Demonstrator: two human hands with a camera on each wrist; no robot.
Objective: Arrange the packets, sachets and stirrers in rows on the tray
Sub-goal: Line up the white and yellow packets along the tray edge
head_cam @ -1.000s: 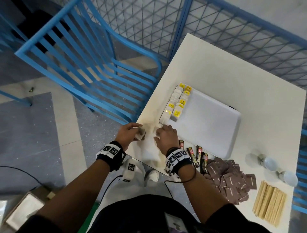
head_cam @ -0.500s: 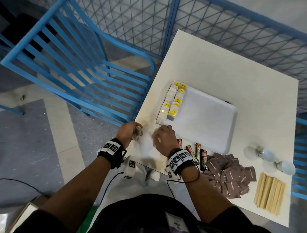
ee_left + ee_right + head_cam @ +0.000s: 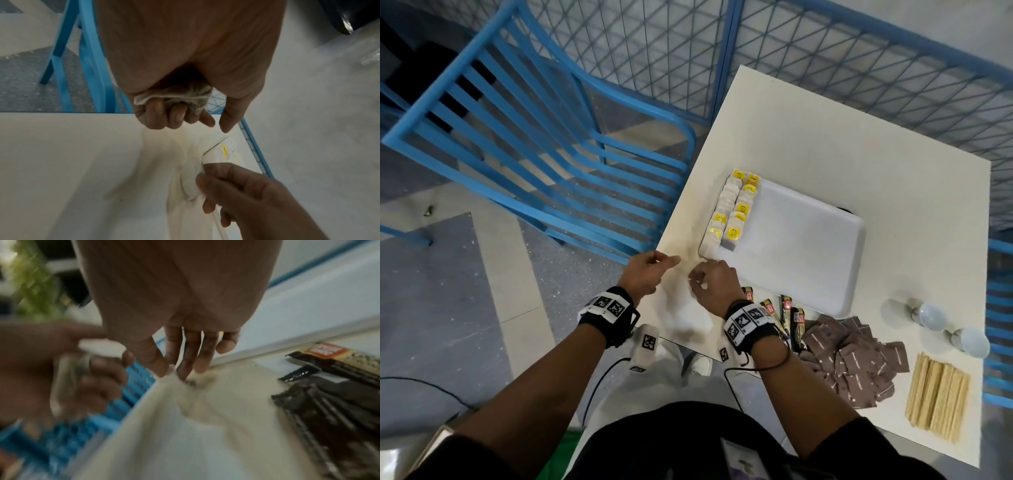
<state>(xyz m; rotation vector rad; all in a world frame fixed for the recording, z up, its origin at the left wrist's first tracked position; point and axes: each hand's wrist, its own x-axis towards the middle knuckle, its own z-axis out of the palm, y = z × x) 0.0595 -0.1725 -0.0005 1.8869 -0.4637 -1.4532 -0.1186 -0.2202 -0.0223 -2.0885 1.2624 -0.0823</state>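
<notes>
My left hand (image 3: 654,270) hovers at the table's front left corner; in the left wrist view its curled fingers (image 3: 164,113) grip a crumpled tea bag (image 3: 174,95). Just to its right, my right hand (image 3: 705,281) pinches another white tea bag (image 3: 185,379) against the tabletop between thumb and fingers. The white tray (image 3: 808,260) lies beyond my right hand, with two rows of yellow-tagged tea bags (image 3: 732,209) along its left edge. Black sachets (image 3: 787,308), a heap of brown packets (image 3: 852,356) and a bundle of wooden stirrers (image 3: 935,394) lie along the table's near edge.
Two white bulb-like objects (image 3: 931,317) sit near the table's right edge. A blue slatted chair (image 3: 544,144) stands left of the table, and a blue mesh fence (image 3: 825,61) runs behind it. The table's near edge passes under my wrists.
Both hands stay at the front left corner. The tea bag seen in my left hand from the head earlier is now tucked out of that view, and the forefinger points toward my right hand.
</notes>
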